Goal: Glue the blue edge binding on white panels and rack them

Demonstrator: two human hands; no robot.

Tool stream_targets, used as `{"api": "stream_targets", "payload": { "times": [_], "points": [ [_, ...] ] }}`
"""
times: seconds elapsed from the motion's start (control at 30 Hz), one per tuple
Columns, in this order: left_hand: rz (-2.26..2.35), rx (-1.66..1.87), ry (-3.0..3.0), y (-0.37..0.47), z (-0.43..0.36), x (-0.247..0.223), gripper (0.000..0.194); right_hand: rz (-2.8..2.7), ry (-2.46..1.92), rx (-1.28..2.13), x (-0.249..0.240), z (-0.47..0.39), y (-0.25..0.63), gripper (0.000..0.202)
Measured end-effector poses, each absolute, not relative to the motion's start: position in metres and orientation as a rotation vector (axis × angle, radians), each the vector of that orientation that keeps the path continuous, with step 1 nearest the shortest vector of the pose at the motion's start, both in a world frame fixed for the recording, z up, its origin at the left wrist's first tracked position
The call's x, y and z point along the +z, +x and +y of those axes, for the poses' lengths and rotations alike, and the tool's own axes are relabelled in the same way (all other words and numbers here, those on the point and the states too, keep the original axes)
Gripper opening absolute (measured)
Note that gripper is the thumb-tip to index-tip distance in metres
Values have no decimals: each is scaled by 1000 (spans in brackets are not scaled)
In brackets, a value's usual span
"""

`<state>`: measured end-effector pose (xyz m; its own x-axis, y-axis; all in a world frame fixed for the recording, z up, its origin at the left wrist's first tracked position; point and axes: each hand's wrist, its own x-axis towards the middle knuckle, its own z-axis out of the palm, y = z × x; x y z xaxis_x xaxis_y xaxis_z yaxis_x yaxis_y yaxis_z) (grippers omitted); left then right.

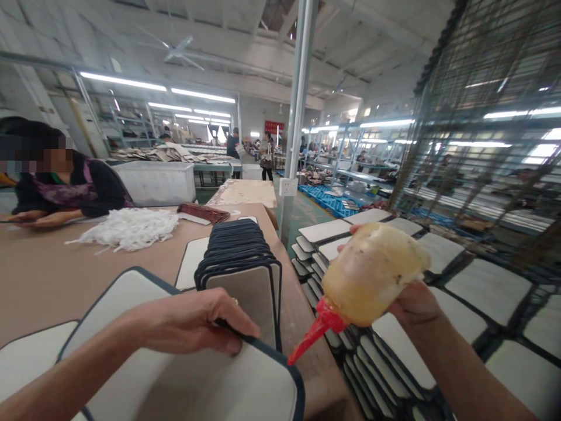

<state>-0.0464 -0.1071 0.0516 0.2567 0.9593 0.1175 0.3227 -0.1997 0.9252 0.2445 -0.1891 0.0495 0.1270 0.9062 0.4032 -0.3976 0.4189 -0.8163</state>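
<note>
My left hand (197, 324) pinches the dark-trimmed top edge of a large white panel (193, 380) with rounded corners. In my right hand (412, 304) is a yellowish squeeze bottle (372, 272), tilted nozzle down. Its red nozzle (313, 336) points down and left, its tip at the panel's dark edge near the right corner; whether it touches is hard to tell. Just beyond the panel, a row of similar dark-edged panels (239, 251) stands on the brown table (39, 263).
White strips (129, 228) lie heaped on the table beside a seated person (87, 181) at the left. Brown pieces (204, 212) lie behind the row. Stacked panels (491, 286) fill the right side, below a wire rack (491, 117). A metal post (298, 105) rises beyond the table.
</note>
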Motion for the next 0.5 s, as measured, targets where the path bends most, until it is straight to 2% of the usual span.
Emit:
{"api": "stream_targets", "payload": {
  "times": [0.07, 0.13, 0.33, 0.5],
  "points": [
    [835, 445, 1728, -44, -106, 61, 8, -1085, -585, 1066, 47, -184, 241, 61],
    [606, 159, 1753, -43, -105, 69, 13, -1100, -578, 1066, 43, -178, 236, 63],
    [423, -85, 2015, -56, -93, 70, 27, -1152, -546, 1156, 36, -165, 220, 55],
    [293, -290, 2077, -67, -81, 74, 36, -1154, -504, 1202, 36, -156, 207, 57]
  ]
}}
